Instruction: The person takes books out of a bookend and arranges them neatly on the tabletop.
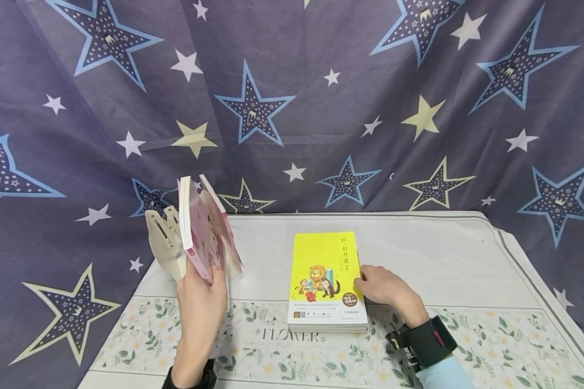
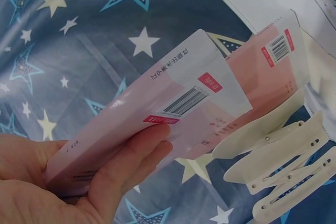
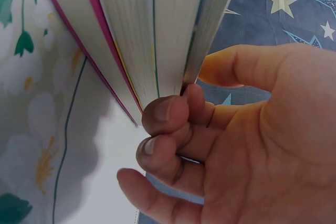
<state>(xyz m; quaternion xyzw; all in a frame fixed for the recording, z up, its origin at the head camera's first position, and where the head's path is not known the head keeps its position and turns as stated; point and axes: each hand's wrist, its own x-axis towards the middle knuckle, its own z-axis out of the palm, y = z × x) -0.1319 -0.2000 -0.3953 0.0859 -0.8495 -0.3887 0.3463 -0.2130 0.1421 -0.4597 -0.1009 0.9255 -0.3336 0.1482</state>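
In the head view my left hand (image 1: 201,297) grips a pink book (image 1: 201,237) from below, holding it upright. Its back cover with a barcode faces the left wrist camera, with my fingers pressed on it. Right beside it stands another pink book (image 2: 268,72), next to a cream slatted folding book stand (image 2: 281,166). A yellow-covered book (image 1: 323,270) tops a stack lying flat near the table's middle. At the stack's right edge, my right hand (image 1: 386,289) pinches the yellow book, thumb at its cover side and curled fingertips against the page edges (image 3: 173,35).
A white table cover (image 1: 418,248) with a flowered band and the word FLOWER lies under everything. Behind the table hangs a dark star-patterned curtain (image 1: 321,135). Each wrist wears a black strap (image 1: 430,341).
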